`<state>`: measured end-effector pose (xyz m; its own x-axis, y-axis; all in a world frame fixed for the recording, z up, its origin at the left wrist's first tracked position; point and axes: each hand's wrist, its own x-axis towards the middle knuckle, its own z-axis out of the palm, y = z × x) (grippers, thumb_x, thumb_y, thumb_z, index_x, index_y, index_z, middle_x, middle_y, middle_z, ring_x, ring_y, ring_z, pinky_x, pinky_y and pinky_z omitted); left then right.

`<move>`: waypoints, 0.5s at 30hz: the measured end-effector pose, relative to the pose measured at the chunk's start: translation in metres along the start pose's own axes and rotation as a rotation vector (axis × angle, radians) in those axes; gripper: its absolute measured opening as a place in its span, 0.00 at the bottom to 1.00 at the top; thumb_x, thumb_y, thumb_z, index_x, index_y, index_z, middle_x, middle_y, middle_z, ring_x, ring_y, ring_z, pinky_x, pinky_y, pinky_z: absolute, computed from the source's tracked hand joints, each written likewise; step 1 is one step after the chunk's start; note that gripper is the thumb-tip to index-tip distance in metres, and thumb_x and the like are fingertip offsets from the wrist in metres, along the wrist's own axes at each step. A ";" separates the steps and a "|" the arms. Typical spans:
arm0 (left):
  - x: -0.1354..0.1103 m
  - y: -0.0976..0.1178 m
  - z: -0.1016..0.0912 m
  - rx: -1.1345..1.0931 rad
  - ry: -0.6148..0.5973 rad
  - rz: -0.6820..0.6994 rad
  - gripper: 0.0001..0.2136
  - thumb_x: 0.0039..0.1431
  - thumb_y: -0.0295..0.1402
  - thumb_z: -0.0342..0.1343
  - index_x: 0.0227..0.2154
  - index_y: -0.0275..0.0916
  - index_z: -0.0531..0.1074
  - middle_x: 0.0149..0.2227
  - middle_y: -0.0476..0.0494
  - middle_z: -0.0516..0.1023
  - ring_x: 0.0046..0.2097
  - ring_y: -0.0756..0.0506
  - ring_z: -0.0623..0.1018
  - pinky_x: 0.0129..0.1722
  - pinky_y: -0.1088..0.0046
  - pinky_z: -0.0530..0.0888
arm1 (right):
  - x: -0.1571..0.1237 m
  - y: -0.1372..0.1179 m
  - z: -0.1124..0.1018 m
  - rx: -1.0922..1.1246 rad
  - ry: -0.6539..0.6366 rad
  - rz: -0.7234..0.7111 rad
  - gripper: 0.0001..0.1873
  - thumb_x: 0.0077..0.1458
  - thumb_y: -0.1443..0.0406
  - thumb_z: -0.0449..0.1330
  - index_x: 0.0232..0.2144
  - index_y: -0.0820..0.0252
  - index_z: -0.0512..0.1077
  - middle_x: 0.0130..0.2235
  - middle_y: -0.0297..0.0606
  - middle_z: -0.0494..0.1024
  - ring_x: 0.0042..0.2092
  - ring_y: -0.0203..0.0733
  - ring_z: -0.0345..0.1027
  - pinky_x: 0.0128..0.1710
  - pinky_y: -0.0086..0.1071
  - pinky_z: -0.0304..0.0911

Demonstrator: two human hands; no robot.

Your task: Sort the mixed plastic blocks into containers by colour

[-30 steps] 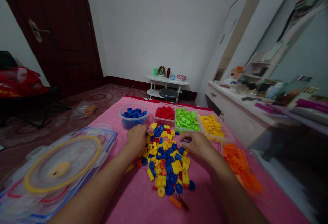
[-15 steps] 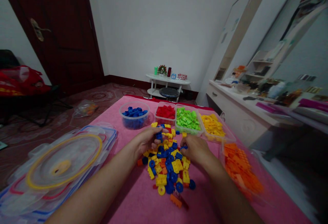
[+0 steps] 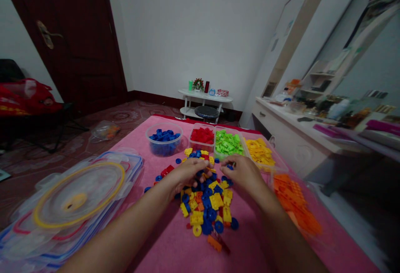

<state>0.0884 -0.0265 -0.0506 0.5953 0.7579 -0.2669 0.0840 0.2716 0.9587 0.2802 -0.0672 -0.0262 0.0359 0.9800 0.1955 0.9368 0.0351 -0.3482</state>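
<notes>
A mixed heap of yellow, blue, orange and red toy building blocks [image 3: 215, 201] lies on the pink cloth [image 3: 168, 244]. Over its upper left side is my left hand [image 3: 190, 174], its fingers curled above the blocks; what they hold is hidden by the hand. At the upper right of the heap my right hand [image 3: 243, 173] has its fingers bent around a small blue block [image 3: 230, 167], partly covered. Red blocks [image 3: 168, 170] and a blue wheel-like piece [image 3: 178, 161] lie left of the heap.
Beyond the heap stand a round tub of blue blocks [image 3: 164, 151] and boxes of red [image 3: 202, 135], green [image 3: 229, 143] and yellow blocks [image 3: 260, 152]. A box of orange blocks [image 3: 295, 204] sits right. Stacked clear lids [image 3: 78, 206] lie left.
My left hand has moved right over the heap, and the blue block at its fingertips no longer shows. My right hand has shifted slightly up. Red and blue pieces left of the heap are now uncovered.
</notes>
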 end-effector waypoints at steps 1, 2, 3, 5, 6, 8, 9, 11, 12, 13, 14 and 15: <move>-0.001 0.001 0.001 0.032 0.012 0.009 0.24 0.50 0.49 0.56 0.42 0.34 0.73 0.37 0.42 0.76 0.24 0.55 0.66 0.19 0.82 0.58 | -0.002 0.001 -0.002 -0.064 -0.054 0.018 0.11 0.46 0.63 0.59 0.32 0.54 0.79 0.35 0.37 0.80 0.38 0.43 0.72 0.35 0.30 0.59; -0.001 0.001 0.001 0.054 0.015 0.014 0.24 0.50 0.49 0.57 0.42 0.34 0.73 0.37 0.43 0.76 0.24 0.55 0.66 0.19 0.82 0.58 | -0.004 0.002 -0.003 -0.124 -0.115 0.035 0.12 0.45 0.63 0.60 0.34 0.53 0.79 0.36 0.37 0.81 0.39 0.43 0.73 0.35 0.30 0.59; -0.001 0.001 0.001 0.070 0.008 0.017 0.24 0.49 0.49 0.57 0.42 0.34 0.73 0.37 0.43 0.76 0.25 0.55 0.66 0.20 0.82 0.58 | -0.005 0.003 -0.004 -0.181 -0.173 0.051 0.14 0.44 0.63 0.60 0.36 0.52 0.79 0.37 0.37 0.81 0.40 0.44 0.73 0.35 0.31 0.60; -0.001 0.001 0.002 0.093 -0.009 0.017 0.23 0.49 0.49 0.57 0.42 0.35 0.73 0.38 0.44 0.76 0.25 0.55 0.66 0.20 0.81 0.58 | -0.008 0.006 -0.003 -0.289 -0.239 0.086 0.16 0.43 0.65 0.61 0.38 0.51 0.78 0.40 0.38 0.80 0.42 0.46 0.73 0.36 0.32 0.60; -0.001 0.001 0.002 0.104 -0.013 0.015 0.23 0.49 0.48 0.57 0.42 0.36 0.73 0.37 0.44 0.76 0.25 0.55 0.66 0.20 0.81 0.58 | -0.009 0.007 -0.001 -0.339 -0.253 0.105 0.17 0.43 0.65 0.61 0.38 0.51 0.78 0.41 0.39 0.80 0.43 0.48 0.73 0.37 0.32 0.61; -0.002 0.001 0.002 0.123 -0.019 0.013 0.22 0.49 0.47 0.57 0.42 0.36 0.73 0.37 0.45 0.76 0.25 0.55 0.66 0.21 0.81 0.58 | -0.009 0.010 0.005 -0.425 -0.279 0.132 0.16 0.44 0.67 0.60 0.38 0.52 0.78 0.41 0.42 0.80 0.44 0.50 0.73 0.37 0.34 0.62; -0.002 0.001 0.003 0.129 -0.021 0.013 0.22 0.49 0.47 0.57 0.42 0.36 0.74 0.37 0.45 0.76 0.25 0.55 0.66 0.21 0.81 0.58 | -0.009 0.011 0.008 -0.454 -0.289 0.138 0.15 0.44 0.68 0.60 0.37 0.53 0.78 0.40 0.43 0.80 0.43 0.52 0.73 0.37 0.35 0.62; -0.003 0.001 0.003 0.139 -0.029 0.018 0.22 0.50 0.47 0.56 0.42 0.36 0.73 0.37 0.44 0.76 0.25 0.55 0.66 0.21 0.81 0.59 | -0.008 0.013 0.013 -0.490 -0.292 0.147 0.14 0.45 0.70 0.58 0.35 0.56 0.78 0.39 0.46 0.80 0.42 0.53 0.73 0.35 0.36 0.62; -0.002 0.001 0.003 0.150 -0.030 0.026 0.21 0.51 0.47 0.56 0.42 0.36 0.74 0.37 0.44 0.76 0.25 0.55 0.66 0.21 0.81 0.59 | -0.007 0.013 0.015 -0.498 -0.274 0.149 0.14 0.45 0.70 0.58 0.35 0.57 0.78 0.39 0.47 0.80 0.42 0.53 0.73 0.35 0.36 0.62; -0.002 0.000 0.003 0.170 -0.026 0.040 0.21 0.51 0.46 0.55 0.42 0.36 0.74 0.37 0.44 0.76 0.25 0.54 0.66 0.21 0.81 0.59 | -0.007 0.012 0.015 -0.495 -0.243 0.145 0.14 0.45 0.70 0.58 0.36 0.58 0.77 0.39 0.47 0.80 0.42 0.53 0.73 0.34 0.36 0.61; -0.001 -0.001 0.003 0.203 -0.016 0.061 0.21 0.52 0.46 0.54 0.42 0.36 0.74 0.36 0.44 0.76 0.25 0.54 0.66 0.20 0.80 0.59 | -0.008 0.010 0.013 -0.481 -0.204 0.134 0.14 0.46 0.70 0.57 0.36 0.58 0.77 0.38 0.47 0.80 0.41 0.52 0.73 0.34 0.35 0.61; 0.001 -0.003 0.003 0.248 0.002 0.093 0.20 0.53 0.46 0.54 0.42 0.36 0.75 0.35 0.44 0.76 0.25 0.54 0.66 0.21 0.80 0.59 | -0.009 0.006 0.011 -0.460 -0.167 0.111 0.13 0.47 0.68 0.57 0.36 0.58 0.77 0.38 0.47 0.80 0.41 0.52 0.73 0.33 0.34 0.60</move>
<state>0.0914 -0.0287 -0.0534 0.6078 0.7743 -0.1762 0.2225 0.0470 0.9738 0.2821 -0.0733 -0.0401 0.1233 0.9922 0.0180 0.9882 -0.1244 0.0889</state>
